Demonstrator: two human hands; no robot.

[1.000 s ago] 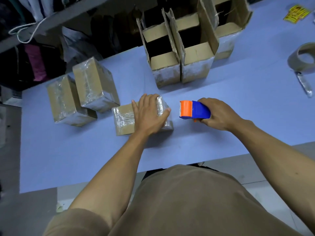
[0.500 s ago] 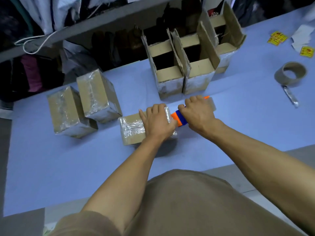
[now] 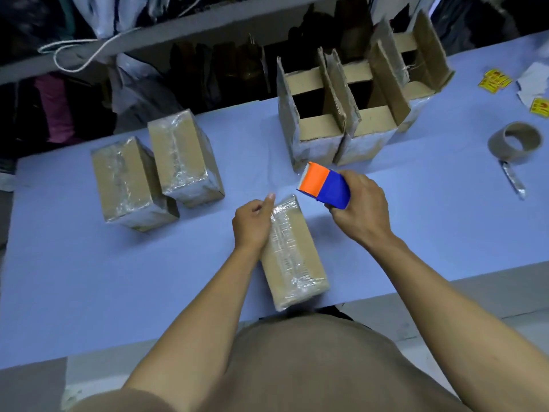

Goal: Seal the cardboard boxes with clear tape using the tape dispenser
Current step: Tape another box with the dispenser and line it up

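A small cardboard box (image 3: 294, 254) wrapped in clear tape lies lengthwise on the blue table (image 3: 89, 263), one end toward me near the front edge. My left hand (image 3: 252, 224) grips its far left side with fingers curled. My right hand (image 3: 361, 209) holds the blue and orange tape dispenser (image 3: 323, 185) just above and beyond the box's far right corner, its orange toothed end pointing away. Two taped boxes (image 3: 130, 182) (image 3: 184, 159) lie at the left. Three open boxes (image 3: 315, 114) (image 3: 368, 111) (image 3: 416, 75) stand at the back.
A brown tape roll (image 3: 517, 141) and a small foil-wrapped piece (image 3: 514, 182) lie at the right. Yellow labels (image 3: 494, 80) and crumpled white paper (image 3: 533, 84) sit at the far right. A shelf with bags and cloth (image 3: 133, 84) runs behind the table.
The box has been turned from lying crosswise to lengthwise, nearer the front edge. My right hand has lifted the dispenser off the box's end, up and to the right.
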